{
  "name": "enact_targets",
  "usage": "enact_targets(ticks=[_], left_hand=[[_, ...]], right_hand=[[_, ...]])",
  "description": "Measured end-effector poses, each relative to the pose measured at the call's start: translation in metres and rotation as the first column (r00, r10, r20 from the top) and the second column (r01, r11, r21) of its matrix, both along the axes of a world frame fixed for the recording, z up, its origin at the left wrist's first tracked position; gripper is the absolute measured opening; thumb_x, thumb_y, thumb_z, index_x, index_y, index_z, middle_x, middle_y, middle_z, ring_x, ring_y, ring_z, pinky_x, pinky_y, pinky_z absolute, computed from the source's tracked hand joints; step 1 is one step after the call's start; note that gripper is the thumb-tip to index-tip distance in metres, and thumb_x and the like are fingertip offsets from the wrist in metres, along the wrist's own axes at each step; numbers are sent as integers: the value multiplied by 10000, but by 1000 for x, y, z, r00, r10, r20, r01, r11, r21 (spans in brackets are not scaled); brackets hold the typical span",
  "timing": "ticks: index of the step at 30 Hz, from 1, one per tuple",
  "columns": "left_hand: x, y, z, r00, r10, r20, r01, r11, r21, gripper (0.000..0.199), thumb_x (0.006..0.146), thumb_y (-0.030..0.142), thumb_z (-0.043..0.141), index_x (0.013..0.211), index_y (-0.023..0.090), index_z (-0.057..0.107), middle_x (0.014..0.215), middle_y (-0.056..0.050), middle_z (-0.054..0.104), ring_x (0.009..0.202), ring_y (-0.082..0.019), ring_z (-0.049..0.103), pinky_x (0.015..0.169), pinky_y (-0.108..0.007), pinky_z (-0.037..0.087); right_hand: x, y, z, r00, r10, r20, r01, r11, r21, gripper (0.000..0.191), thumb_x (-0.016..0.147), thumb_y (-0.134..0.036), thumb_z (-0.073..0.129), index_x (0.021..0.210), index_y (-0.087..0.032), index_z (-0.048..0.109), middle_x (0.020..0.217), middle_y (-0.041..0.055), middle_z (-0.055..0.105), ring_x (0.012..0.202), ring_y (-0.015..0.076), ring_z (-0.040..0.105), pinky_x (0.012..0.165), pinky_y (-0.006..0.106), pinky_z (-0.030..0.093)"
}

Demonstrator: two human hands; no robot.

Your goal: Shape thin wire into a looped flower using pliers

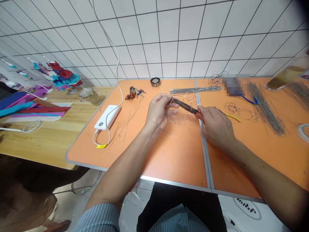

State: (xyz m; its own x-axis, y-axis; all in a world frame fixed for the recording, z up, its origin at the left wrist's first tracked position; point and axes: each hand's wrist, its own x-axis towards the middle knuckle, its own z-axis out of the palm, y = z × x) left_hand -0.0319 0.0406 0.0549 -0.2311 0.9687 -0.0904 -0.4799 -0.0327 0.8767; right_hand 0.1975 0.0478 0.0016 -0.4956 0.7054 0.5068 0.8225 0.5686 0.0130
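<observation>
Over the orange table [173,161], my left hand [158,111] pinches a thin wire piece bent into a ring of small loops [180,120]. A dark, rod-like tool [185,105] slants between my hands, its far end at my left fingertips. My right hand [216,124] is closed around the tool's reddish near end. Bent wire loops hang below and beside the tool. The exact contact between the tool tip and the wire is too small to tell.
Behind my hands lie a tape roll [155,82], keys [137,92] and a bundle of straight wires [195,90]. A white power strip [107,117] with a cable is at left. More wire bundles [266,109] and looped wires [233,109] lie right. A glass jar [90,96] stands farther left.
</observation>
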Motion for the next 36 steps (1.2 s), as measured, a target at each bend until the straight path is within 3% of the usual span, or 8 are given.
enact_targets(ticks=[17, 26, 36], left_hand=[[3, 0, -2, 999, 34, -27, -34, 999, 7, 240, 843, 261, 823, 818, 180, 598, 753, 25, 678, 624, -101, 725, 553, -168, 551], [3, 1, -6, 999, 43, -32, -42, 999, 26, 173, 848, 235, 763, 814, 175, 605, 725, 35, 657, 611, -90, 713, 558, -159, 551], [3, 0, -5, 998, 44, -35, -42, 998, 42, 204, 821, 254, 800, 809, 172, 614, 713, 27, 656, 630, -96, 714, 555, -155, 539]], right_hand=[[2, -1, 0, 999, -16, 51, 13, 998, 54, 403, 1124, -223, 397, 1421, -128, 651, 1042, 168, 758, 960, 326, 656, 792, 420, 431], [2, -1, -2, 998, -12, 65, 6, 996, 93, 381, 1133, -206, 408, 1422, -122, 642, 1034, 149, 750, 986, 315, 661, 787, 405, 434], [1, -2, -3, 1000, -1, 26, -1, 999, 49, 383, 1109, -141, 405, 1408, -134, 646, 1066, 143, 764, 992, 294, 687, 778, 383, 452]])
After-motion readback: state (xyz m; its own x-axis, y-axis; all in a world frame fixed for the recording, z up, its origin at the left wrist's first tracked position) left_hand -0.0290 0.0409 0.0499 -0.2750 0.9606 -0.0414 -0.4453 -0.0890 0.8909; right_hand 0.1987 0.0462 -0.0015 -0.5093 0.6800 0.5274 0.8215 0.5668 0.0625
